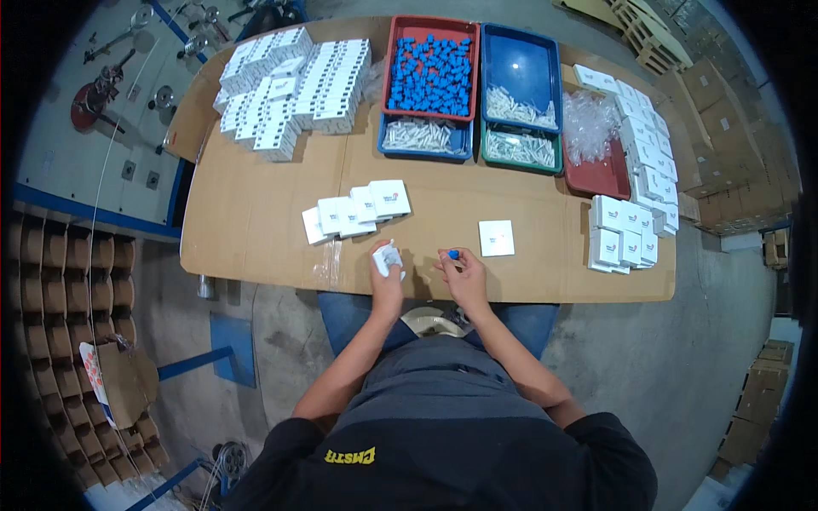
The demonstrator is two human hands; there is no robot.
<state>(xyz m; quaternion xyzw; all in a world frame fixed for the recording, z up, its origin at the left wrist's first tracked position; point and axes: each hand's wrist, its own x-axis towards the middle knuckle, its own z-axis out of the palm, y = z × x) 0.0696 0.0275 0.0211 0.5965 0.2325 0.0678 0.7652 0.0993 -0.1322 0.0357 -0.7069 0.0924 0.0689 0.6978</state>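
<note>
Near the table's front edge, my left hand [388,285] is closed around a small white box [386,258], tilted, with what looks like its open end up. To its right, my right hand [467,281] pinches a small blue piece [453,255] between thumb and fingertips. A flat square white box [497,238] lies just beyond and right of that hand. Beyond my left hand, several white boxes [389,198] overlap in a slanting row. Similar blue pieces [430,75] fill a red tray [394,64] at the back middle.
A blue tray [520,64], a lower blue tray [426,156] and a green tray [521,167] hold white slim pieces. Clear plastic bags [590,128] heap over a red tray [601,177]. White boxes are stacked at the back left [294,89] and right [630,230] of the cardboard-covered table [256,213].
</note>
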